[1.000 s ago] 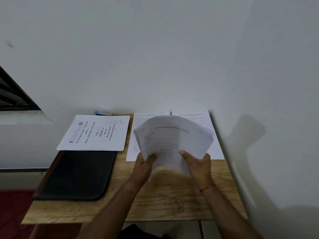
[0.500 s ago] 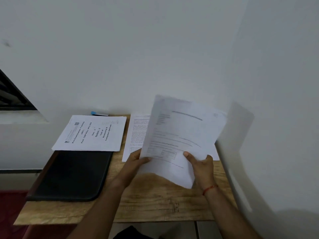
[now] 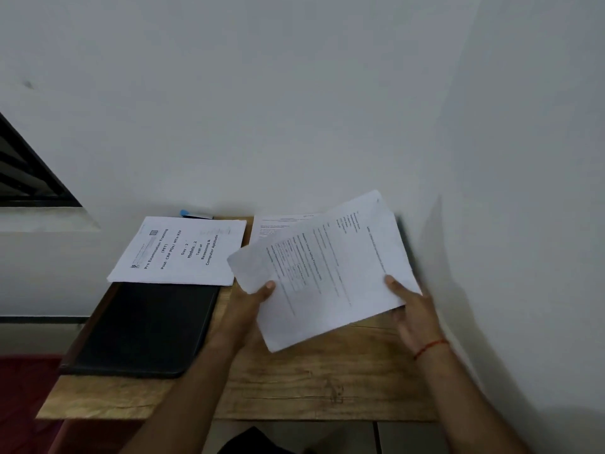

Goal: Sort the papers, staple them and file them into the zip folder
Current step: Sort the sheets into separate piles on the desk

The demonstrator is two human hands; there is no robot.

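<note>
Both hands were clamped on one sheaf of papers [image 3: 327, 273], which hung tilted above the right half of the wooden table [image 3: 311, 381], clear of its top. The left hand [image 3: 253, 299] pinched the sheaf at its near left corner, thumb on the printed face and fingers hidden beneath. The right hand [image 3: 414, 309] held the right edge the same way, thumb on top, close to the right edge of the table and the white wall [image 3: 523, 224] beside it. A red thread [image 3: 430, 347] circled the right wrist. The print on the sheaf ran sideways and was too blurred to read; the sheet edges were slightly fanned at the far right corner, so it was more than one sheet, though how many could not be told. Under the sheaf, at the far edge of the table, lay another printed page [image 3: 278, 226], mostly covered. At the far left corner lay a white booklet [image 3: 178, 252] with a title page turned sideways, its near edge overlapping the far end of the black zip folder [image 3: 144, 329]. The folder lay flat along the left edge, reaching towards the near left corner. A small blue object [image 3: 188, 213] showed just behind the booklet against the back wall, too hidden to identify.
</note>
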